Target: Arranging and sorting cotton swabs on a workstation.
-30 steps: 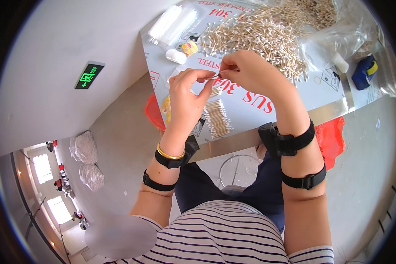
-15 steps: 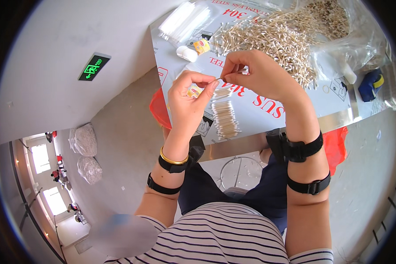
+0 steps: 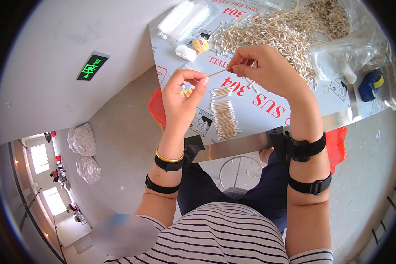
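Observation:
A thin cotton swab (image 3: 218, 73) spans the gap between my two hands above the table. The thumb and forefinger of my left hand (image 3: 181, 97) pinch its left end. At the other end, my right hand (image 3: 268, 75) pinches it between thumb and forefinger; both tips are hidden by fingers. Below the hands lies a neat row of swabs (image 3: 225, 119) side by side, with a smaller group (image 3: 221, 92) just beyond. A large loose pile of swabs (image 3: 268, 42) spreads past my right hand.
Clear plastic tubes or sleeves (image 3: 183, 20), white round caps (image 3: 186, 53) and a small yellow packet (image 3: 201, 45) sit at the table's far left. At right are a clear plastic bag (image 3: 361, 44) and a blue tape dispenser (image 3: 370, 85). Red plastic (image 3: 336, 149) hangs beside the metal edge.
My hands have drawn apart, the left one shifting left, so more of the swab's stick shows between them. Both keep their pinch.

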A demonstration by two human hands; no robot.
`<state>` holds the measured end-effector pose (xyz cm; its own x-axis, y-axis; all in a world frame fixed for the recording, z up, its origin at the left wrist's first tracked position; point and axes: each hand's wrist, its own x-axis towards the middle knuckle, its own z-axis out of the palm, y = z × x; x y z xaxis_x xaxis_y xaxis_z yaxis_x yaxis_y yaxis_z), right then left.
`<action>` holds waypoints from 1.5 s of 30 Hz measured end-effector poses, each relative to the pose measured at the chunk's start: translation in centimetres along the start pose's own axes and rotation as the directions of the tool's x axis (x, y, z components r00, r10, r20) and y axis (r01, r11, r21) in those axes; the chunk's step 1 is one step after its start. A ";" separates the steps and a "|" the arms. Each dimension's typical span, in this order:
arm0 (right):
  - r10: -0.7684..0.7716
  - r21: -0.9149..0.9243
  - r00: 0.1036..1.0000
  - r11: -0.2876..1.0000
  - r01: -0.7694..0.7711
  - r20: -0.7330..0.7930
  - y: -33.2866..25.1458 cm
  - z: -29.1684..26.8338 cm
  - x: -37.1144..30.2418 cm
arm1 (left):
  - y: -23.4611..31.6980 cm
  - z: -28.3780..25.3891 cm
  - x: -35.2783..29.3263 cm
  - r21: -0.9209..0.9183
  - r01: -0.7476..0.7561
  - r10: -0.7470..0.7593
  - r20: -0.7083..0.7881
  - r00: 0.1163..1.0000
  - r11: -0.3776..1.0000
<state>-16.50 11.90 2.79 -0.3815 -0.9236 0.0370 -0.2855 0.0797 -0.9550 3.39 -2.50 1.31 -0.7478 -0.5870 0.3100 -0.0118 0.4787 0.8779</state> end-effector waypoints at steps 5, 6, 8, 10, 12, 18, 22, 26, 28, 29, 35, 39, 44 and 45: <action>0.002 -0.072 0.999 0.997 -0.005 -0.040 0.6 0.4 0.3 | -2.1 -0.6 0.4 0.080 0.081 -0.084 0.037 0.996 0.994; -0.013 -0.093 0.998 0.996 0.006 -0.068 1.0 0.5 0.3 | -2.6 -0.4 0.4 0.076 0.081 -0.084 0.039 0.996 0.994; -0.018 -0.109 0.996 0.994 0.009 -0.083 1.5 0.5 0.3 | -3.4 -0.2 0.2 -0.186 0.270 -0.261 0.070 0.963 0.945; -0.027 -0.120 0.995 0.993 0.016 -0.094 1.5 0.5 0.3 | -3.7 -0.5 0.2 -0.217 0.288 -0.277 0.082 0.957 0.933; -0.011 -0.125 0.993 0.992 -0.004 -0.116 1.1 0.2 0.2 | -3.8 -0.6 0.1 -0.246 0.305 -0.291 0.093 0.952 0.920; -0.041 0.002 0.992 0.999 0.042 -0.115 0.8 -0.4 -0.1 | -3.2 -0.4 0.1 -0.273 0.375 -0.352 0.129 0.927 0.886; -0.032 0.019 0.994 0.999 0.034 -0.108 -0.4 -1.3 -0.8 | -1.6 1.4 0.2 -0.275 0.329 -0.283 0.196 0.939 0.903; -0.108 -0.158 0.946 0.986 0.062 -0.304 -1.4 -4.9 -3.7 | -2.9 2.5 0.4 -0.183 0.386 -0.321 0.307 0.896 0.904; -0.087 -0.149 0.917 0.988 0.031 -0.388 -2.2 -7.8 -7.2 | -5.6 2.9 -0.2 -0.081 0.376 -0.333 0.318 0.887 0.923; -0.028 -0.111 0.897 0.994 -0.024 -0.441 -2.8 -9.1 -9.5 | -6.9 2.9 -0.9 0.044 0.290 -0.290 0.294 0.911 0.956; 0.371 -0.227 0.709 0.771 -0.595 -0.600 4.7 -18.1 -29.1 | -12.9 3.6 -3.1 0.458 0.053 -0.207 0.294 0.933 0.887; 0.431 -0.357 0.602 0.524 -0.773 -0.672 6.8 -16.4 -35.9 | -15.5 5.1 -4.5 0.608 -0.027 -0.185 0.283 0.941 0.793; 0.300 -0.321 0.711 0.735 -0.597 -0.635 1.6 -13.2 -25.5 | -17.5 4.6 -5.7 0.723 -0.116 -0.141 0.285 0.948 0.681; 0.245 -0.338 0.772 0.792 -0.508 -0.586 0.9 -12.5 -22.8 | -17.1 4.5 -5.7 0.700 -0.105 -0.197 0.336 0.921 0.706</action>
<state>-19.06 37.68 4.80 -0.8798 -0.4742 -0.0336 -0.3293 0.6589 -0.6763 4.81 -4.43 -17.15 -0.9094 -0.4158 -0.0094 -0.3951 0.8566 0.3318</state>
